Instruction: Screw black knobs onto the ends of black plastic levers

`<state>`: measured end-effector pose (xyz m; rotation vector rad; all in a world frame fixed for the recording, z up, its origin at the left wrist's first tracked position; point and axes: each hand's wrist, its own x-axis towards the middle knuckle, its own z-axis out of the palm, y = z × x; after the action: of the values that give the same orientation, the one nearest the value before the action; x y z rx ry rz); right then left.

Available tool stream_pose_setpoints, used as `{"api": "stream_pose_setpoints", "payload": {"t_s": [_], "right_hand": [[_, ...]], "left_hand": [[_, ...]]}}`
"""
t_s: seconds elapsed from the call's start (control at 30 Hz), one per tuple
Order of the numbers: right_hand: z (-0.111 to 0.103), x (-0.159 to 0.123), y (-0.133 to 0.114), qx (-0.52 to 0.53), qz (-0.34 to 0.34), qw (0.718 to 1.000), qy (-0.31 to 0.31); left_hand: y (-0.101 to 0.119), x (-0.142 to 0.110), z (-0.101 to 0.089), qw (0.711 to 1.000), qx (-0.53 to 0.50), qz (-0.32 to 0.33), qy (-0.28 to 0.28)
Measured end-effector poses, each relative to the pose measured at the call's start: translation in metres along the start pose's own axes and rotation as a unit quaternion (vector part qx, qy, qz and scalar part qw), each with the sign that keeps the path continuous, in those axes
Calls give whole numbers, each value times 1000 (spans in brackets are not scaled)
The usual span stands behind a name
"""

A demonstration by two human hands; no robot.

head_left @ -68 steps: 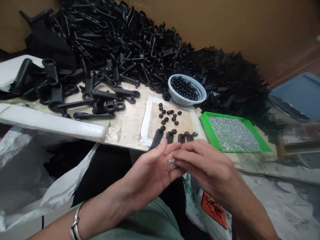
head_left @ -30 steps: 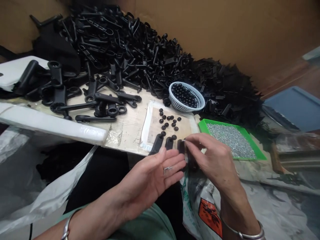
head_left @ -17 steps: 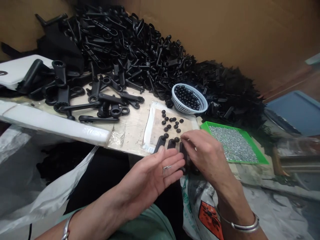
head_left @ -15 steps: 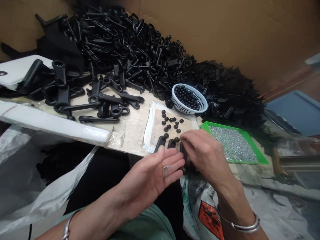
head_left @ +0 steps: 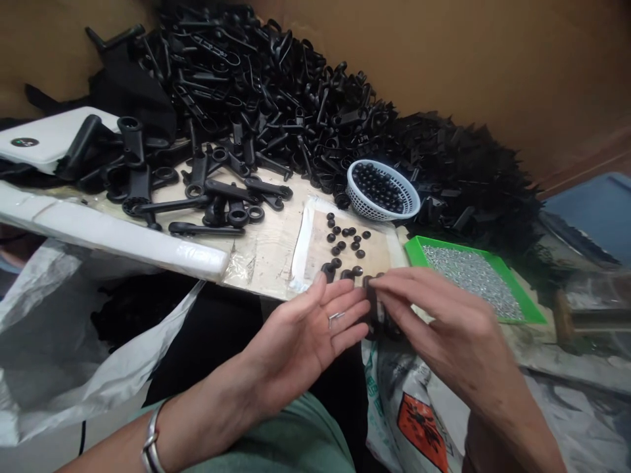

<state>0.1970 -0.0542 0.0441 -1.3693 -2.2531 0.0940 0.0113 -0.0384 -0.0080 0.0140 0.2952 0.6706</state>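
My left hand (head_left: 308, 325) lies palm up with its fingers stretched out, and a few small metal pins (head_left: 336, 317) rest loose on them. Just right of its fingertips, my right hand (head_left: 444, 318) pinches finger and thumb together at the top end of a dark elongated part (head_left: 372, 315). Whatever sits between those fingertips is too small to make out. More black parts stand in a row at the board's front edge, partly hidden by my hands. Small black round beads (head_left: 342, 248) are scattered on a taped board (head_left: 300, 253) behind them.
A pale blue basket (head_left: 411, 210) of black beads stands behind the board. To the right lies a green tray (head_left: 536, 315) full of metal pins. Black plastic handles (head_left: 236, 190) cover the left and pile up behind. A white foam strip (head_left: 123, 233) runs along the front left edge.
My right hand has shifted slightly right and down, its fingers now pinching at a part farther along the row. My left hand stays palm up with the pins. The view has turned a little.
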Motion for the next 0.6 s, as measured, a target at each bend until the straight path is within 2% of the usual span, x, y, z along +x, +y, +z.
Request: {"api": "stream_pose_setpoints", "payload": {"t_s": [0.13, 0.33, 0.5, 0.6], "right_hand": [[4, -6, -14, 57, -21, 997, -53], [20, -8, -19, 7, -62, 996, -58], [24, -7, -27, -13, -57, 994, -91], [26, -8, -30, -28, -61, 994, -83]], "left_hand": [[-1, 0, 4, 1000, -3, 15, 8], [-3, 0, 7, 1000, 22, 14, -6], [-3, -1, 5, 1000, 26, 4, 7], [-3, -1, 2, 1000, 19, 3, 5]]}}
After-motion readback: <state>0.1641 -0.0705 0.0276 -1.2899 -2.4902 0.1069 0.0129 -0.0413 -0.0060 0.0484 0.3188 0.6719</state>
